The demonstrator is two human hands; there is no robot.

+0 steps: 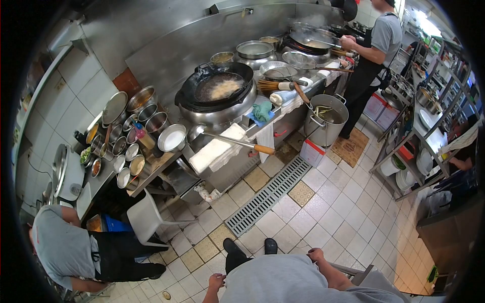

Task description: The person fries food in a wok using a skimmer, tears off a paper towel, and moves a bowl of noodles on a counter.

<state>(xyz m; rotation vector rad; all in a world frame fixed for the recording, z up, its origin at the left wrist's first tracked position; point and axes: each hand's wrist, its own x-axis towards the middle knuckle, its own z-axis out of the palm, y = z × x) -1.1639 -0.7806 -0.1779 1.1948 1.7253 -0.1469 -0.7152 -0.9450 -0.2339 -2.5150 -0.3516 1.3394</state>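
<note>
Beside the hem of a soft grey cloth shirt (283,278), the left hand (217,281) and the right hand (317,255) are held loosely curled, with nothing seen in them, though how tightly they are closed cannot be told. A pause is suggested, and a step forward would be called for by any reach across the glossy, pale square tiles (303,222) to the round black metal wok (190,92), seated on a curved steel range (222,112) behind a folded white towel (217,149).

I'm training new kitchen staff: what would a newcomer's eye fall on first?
Probably the large black wok left of centre, a pale patch in its liquid. Next, the ladle lying across white cloth in front, and the steaming wok before the co-worker at upper right.
</note>
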